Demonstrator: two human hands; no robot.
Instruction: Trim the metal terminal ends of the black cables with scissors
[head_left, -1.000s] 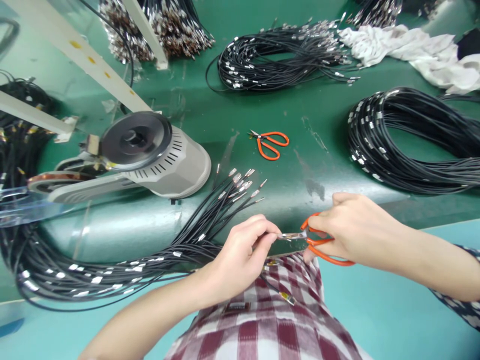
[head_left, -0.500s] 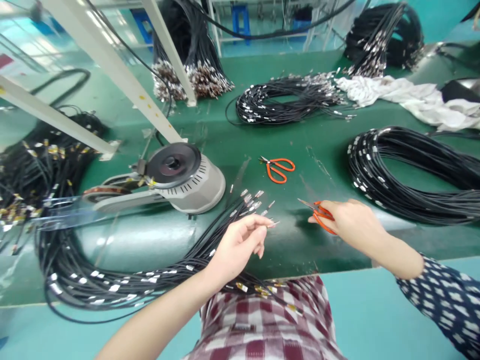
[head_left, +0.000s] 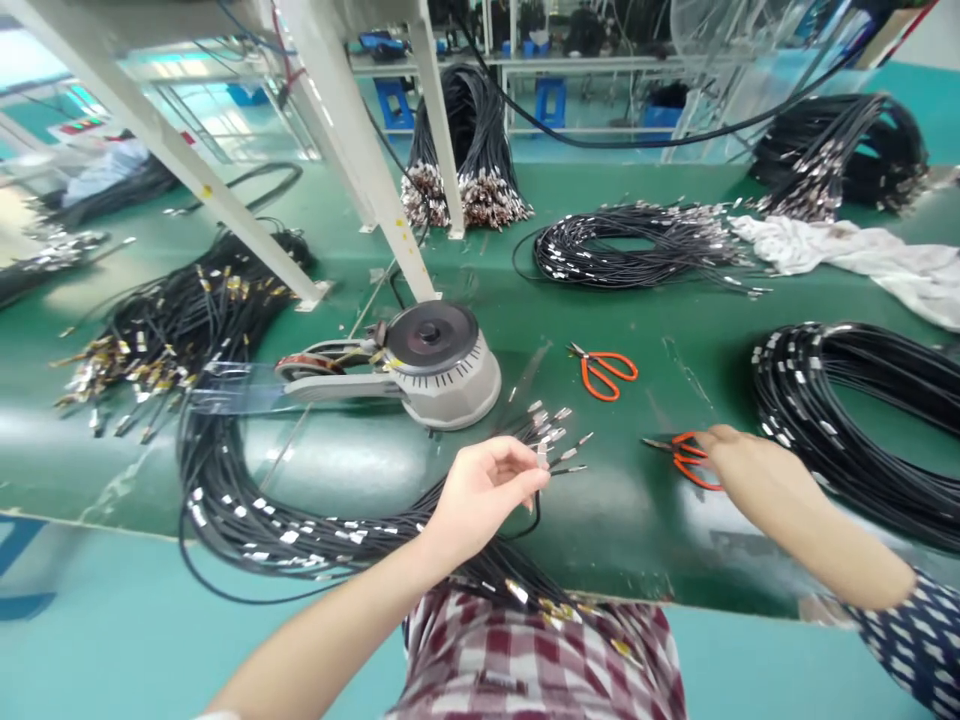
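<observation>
My left hand (head_left: 484,490) pinches the metal-tipped end of a thin black cable (head_left: 546,462) above the green table (head_left: 630,520). That cable belongs to a long bundle of black cables (head_left: 300,520) that curves left along the near edge. My right hand (head_left: 739,462) rests on the table and grips orange-handled scissors (head_left: 686,458), blades pointing left. A fan of cable ends (head_left: 551,425) lies just beyond my left fingers.
A grey tape dispenser (head_left: 442,375) stands left of centre. A second pair of orange scissors (head_left: 604,370) lies mid-table. Black cable coils lie at the right (head_left: 847,420), at the back (head_left: 622,250) and at the left (head_left: 172,330). White frame legs (head_left: 360,150) rise behind; a white cloth (head_left: 862,255) lies far right.
My hands have parted: the right hand carried the scissors right and down onto the table, the left hand keeps hold of the cable end. The view has tilted up.
</observation>
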